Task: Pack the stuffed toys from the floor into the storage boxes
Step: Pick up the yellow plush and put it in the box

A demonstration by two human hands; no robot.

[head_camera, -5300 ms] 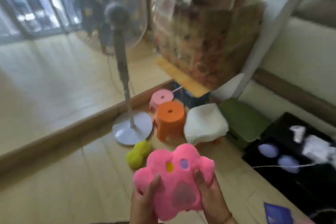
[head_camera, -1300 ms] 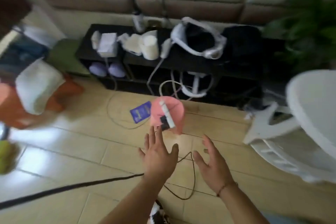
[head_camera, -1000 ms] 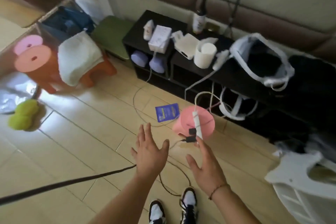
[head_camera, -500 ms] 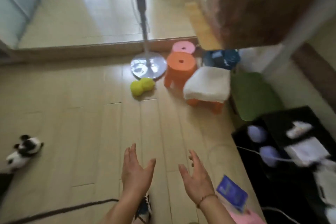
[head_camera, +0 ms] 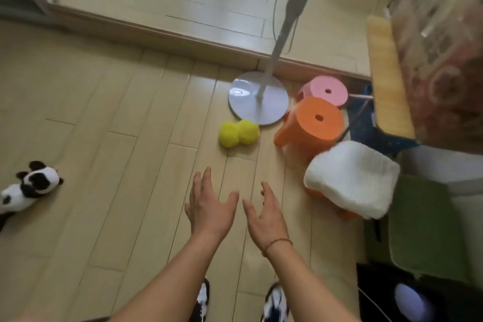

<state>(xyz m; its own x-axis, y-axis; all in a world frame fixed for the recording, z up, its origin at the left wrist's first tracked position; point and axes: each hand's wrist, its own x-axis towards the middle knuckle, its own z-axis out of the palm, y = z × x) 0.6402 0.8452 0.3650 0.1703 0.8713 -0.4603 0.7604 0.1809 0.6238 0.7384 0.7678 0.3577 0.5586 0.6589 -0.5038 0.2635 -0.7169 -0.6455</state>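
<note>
Two stuffed toys are still lying loose on the floor: the panda [head_camera: 27, 188] far out from the fan base [head_camera: 257, 98], the yellow plush [head_camera: 239, 133] touching it. The left hand [head_camera: 209, 208] and right hand [head_camera: 264, 213] are spreading open, holding nothing. No storage box is showing.

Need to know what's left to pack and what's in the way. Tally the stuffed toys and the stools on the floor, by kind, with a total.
Stuffed toys: 2, the yellow plush and the panda plush.
Plastic stools: 3, the pink stool, the orange stool and the towel-covered stool.
Total: 5
</note>
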